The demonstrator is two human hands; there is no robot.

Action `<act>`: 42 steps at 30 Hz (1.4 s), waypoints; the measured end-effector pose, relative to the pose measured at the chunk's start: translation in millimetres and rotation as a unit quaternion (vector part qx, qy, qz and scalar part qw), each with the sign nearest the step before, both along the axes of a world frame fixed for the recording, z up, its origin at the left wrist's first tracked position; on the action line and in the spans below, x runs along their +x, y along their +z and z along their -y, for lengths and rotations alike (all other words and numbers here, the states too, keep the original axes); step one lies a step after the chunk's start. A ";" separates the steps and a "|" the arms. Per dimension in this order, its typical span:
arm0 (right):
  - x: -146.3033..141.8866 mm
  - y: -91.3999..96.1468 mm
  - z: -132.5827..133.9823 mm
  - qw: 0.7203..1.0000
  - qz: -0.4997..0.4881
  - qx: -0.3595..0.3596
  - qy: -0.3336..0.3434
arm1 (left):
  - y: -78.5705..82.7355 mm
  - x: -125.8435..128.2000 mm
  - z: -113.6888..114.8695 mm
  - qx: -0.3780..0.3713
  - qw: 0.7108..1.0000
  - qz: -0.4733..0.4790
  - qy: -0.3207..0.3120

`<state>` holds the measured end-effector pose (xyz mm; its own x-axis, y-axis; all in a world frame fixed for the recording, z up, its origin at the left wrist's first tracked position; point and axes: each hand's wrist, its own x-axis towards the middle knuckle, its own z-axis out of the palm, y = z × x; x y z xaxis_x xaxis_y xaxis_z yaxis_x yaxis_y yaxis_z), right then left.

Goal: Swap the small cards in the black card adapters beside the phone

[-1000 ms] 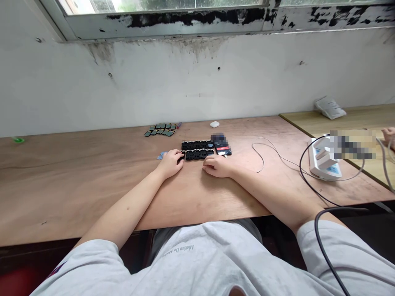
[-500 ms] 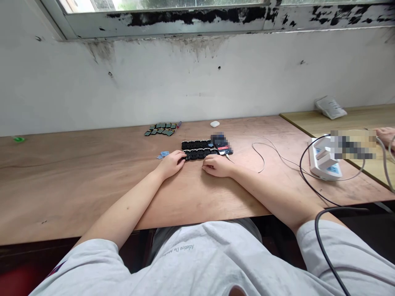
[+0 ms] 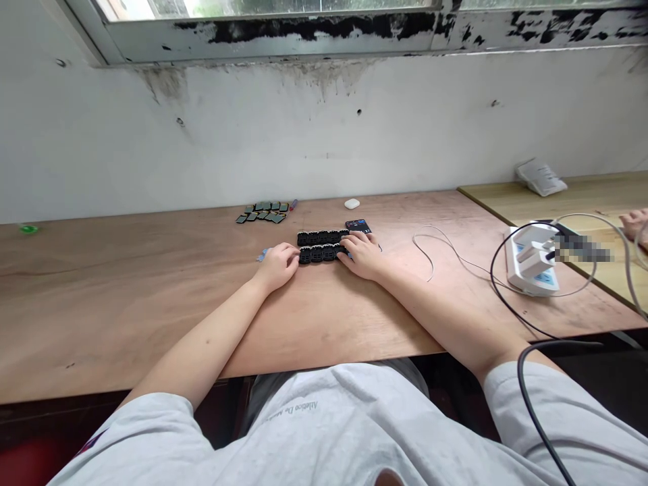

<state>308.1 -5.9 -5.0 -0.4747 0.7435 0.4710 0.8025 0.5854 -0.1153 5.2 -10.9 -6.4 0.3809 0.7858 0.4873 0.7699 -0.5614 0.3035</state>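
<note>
Two rows of small black parts (image 3: 322, 246) lie side by side on the wooden table (image 3: 152, 297). My left hand (image 3: 278, 265) rests at the left end of the near row, fingers curled against it. My right hand (image 3: 363, 256) lies at the right end, its fingers touching the rows and partly covering a dark phone (image 3: 358, 225). Neither hand has lifted anything. A small blue piece (image 3: 262, 255) peeks out just left of my left hand.
Several green chips (image 3: 264, 212) and a red-tipped pen lie farther back, with a white earbud case (image 3: 352, 203). A white power strip (image 3: 531, 263) with plugs and cables sits at the right. Another person's hand (image 3: 636, 221) shows at the right edge.
My right hand has moved forward from the bare table in front of the rows up to their right end, now covering part of the phone. My left hand has barely shifted.
</note>
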 end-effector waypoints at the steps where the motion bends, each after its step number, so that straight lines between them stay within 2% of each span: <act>1: -0.1 -1.0 -2.3 1.000 0.015 -0.013 -0.004 | -0.7 -0.6 -0.6 0.003 1.000 0.005 0.011; 7: -2.3 -5.6 -5.8 0.996 0.044 -0.065 -0.039 | 1.5 -1.1 0.4 0.002 0.999 0.020 0.032; 13: -0.7 -2.0 5.1 0.997 0.039 -0.051 -0.031 | 1.6 -1.1 1.1 0.003 0.999 0.020 0.031; 22: -9.7 5.6 16.3 0.995 0.045 -0.025 -0.081 | 4.3 -0.5 3.2 -0.010 0.999 0.004 0.039; 35: -2.7 11.3 13.1 0.995 0.021 -0.024 -0.093 | 7.1 0.2 4.6 -0.021 0.999 -0.008 0.045; 42: 3.3 6.8 3.0 0.995 0.022 -0.036 -0.096 | 2.6 -3.8 0.0 -0.014 0.993 -0.036 0.114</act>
